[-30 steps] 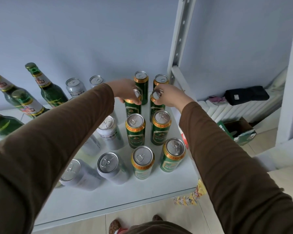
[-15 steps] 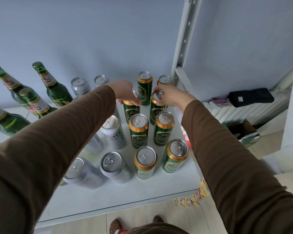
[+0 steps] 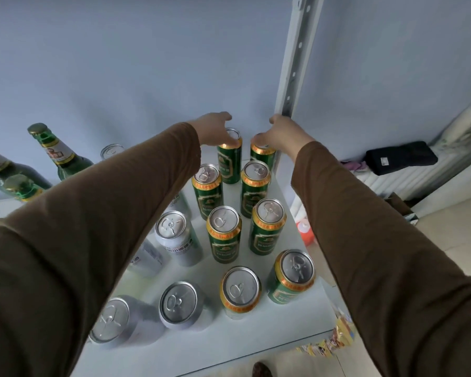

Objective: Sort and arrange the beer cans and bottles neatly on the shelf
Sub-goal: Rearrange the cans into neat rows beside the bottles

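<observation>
Right now both arms in brown sleeves reach to the back of the white shelf (image 3: 269,346), beside the perforated upright (image 3: 294,63). The left hand (image 3: 212,129) rests over the top of the rear left green can (image 3: 229,164), fingers curved loosely around its rim, thumb lifted. The right hand (image 3: 286,133) covers the top of the rear right green can (image 3: 263,155), fingers bent over its lid; whether it truly grips, I cannot tell. Six more green cans stand upright in two columns toward the front, the nearest one (image 3: 239,292) close to the edge. Silver cans (image 3: 178,304) stand just left of them, and green bottles (image 3: 56,151) stand at the far left
</observation>
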`<state>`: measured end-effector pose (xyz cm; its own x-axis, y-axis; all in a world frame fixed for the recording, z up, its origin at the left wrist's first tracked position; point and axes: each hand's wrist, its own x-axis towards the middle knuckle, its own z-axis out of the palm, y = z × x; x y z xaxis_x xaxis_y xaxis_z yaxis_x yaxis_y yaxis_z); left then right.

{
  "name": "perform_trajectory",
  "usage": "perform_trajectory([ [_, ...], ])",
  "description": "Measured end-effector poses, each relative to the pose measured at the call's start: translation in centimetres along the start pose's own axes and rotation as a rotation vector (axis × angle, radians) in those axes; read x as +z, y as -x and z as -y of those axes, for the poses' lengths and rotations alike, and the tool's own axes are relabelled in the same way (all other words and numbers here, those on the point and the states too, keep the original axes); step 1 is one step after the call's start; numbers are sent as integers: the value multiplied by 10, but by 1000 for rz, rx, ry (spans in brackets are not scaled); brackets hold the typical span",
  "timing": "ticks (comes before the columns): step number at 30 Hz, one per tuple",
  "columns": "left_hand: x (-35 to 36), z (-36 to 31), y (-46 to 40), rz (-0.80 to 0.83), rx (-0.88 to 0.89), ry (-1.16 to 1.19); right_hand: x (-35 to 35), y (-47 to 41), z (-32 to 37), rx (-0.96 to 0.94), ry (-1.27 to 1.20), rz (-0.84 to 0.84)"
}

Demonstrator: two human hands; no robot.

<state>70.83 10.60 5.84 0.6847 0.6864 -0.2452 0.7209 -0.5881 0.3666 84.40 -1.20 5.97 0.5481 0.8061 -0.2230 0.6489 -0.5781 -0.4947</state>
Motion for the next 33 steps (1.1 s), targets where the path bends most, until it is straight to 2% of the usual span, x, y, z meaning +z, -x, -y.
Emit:
perform_trajectory([
  [3, 10, 5, -7, 46, -4, 3, 13, -4, 1, -1, 42, 60],
  [5, 10, 9, -8, 102, -3, 129, 18, -4, 3, -3, 96, 91],
  [7, -8, 18, -27, 119, 17, 186, 17, -28, 15, -18, 181, 9],
  [9, -9, 22, -29, 147, 11, 216, 18, -30, 12, -38, 225, -4],
  [14, -5, 26, -22, 76, -57, 244, 14, -35, 7, -123, 237, 34],
  [21, -17, 51, -10, 5, -153, 123, 14, -46, 28, -316, 185, 108],
  [28, -8, 59, -6, -26, -170, 77, 24, -52, 28, -339, 147, 182],
  [33, -7, 59, -6, -15, -153, 31, 27, -53, 28, -343, 162, 175],
])
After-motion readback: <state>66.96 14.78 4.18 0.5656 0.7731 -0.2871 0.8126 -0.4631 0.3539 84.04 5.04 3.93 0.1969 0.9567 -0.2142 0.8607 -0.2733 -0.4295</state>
